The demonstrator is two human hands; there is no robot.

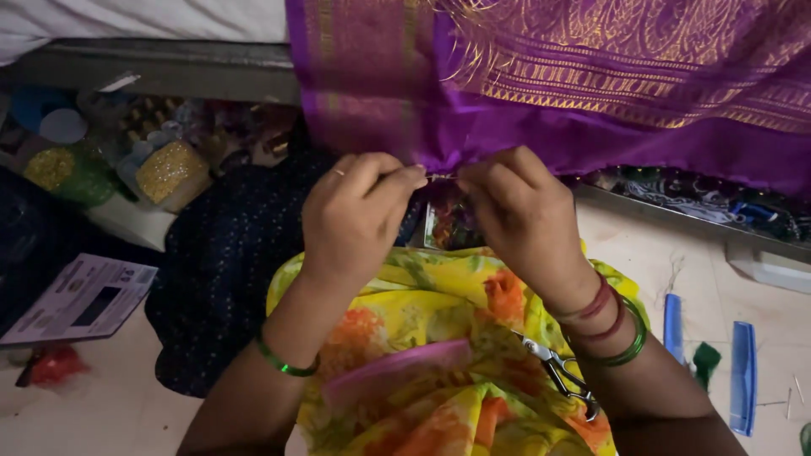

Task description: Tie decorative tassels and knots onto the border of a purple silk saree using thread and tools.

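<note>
A purple cloth with gold woven patterns (591, 76) hangs down from above across the upper right. My left hand (355, 211) and my right hand (524, 211) meet at its lower edge, fingers pinched together on the cloth's hem. A thin needle or thread (441, 176) shows between the fingertips; which hand holds it I cannot tell. On my lap lies a yellow and orange floral cloth (439, 295), with a pink flat piece (397, 371) and small metal scissors (557, 371) resting on it.
Jars and bags of gold and green beads (169, 169) sit at the left, beside a dark dotted cloth (228, 262). A printed booklet (76, 300) lies at the lower left. Two blue combs (743, 376) and loose pins lie on the floor at the right.
</note>
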